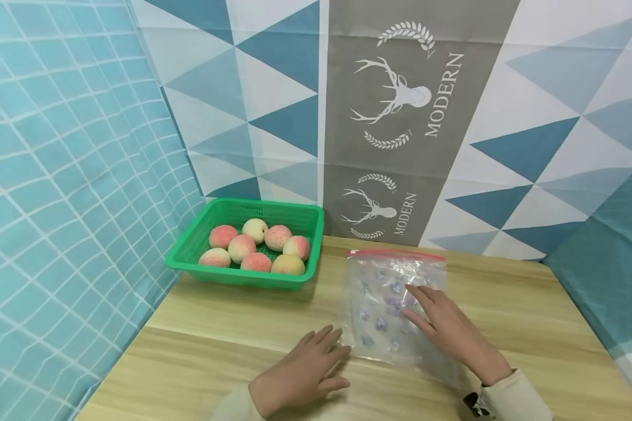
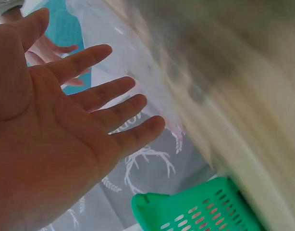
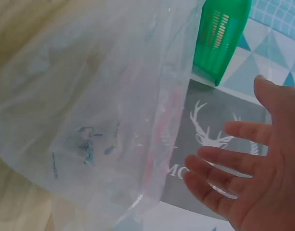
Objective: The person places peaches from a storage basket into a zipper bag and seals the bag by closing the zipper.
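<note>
Your right hand [image 1: 449,327] spreads, empty, over the clear, flat, red-zipped plastic bag [image 1: 380,310], left hand [image 1: 302,374] likewise beside it; press lightly, evenly.

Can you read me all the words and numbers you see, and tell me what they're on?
"MODERN": on the grey wall panel, beside the upper deer head.
"MODERN": on the same panel, smaller, beside the lower deer head.
Tiny print on the clear zip bag: too small and blurred to read.
I can't make out any numbers.
</note>
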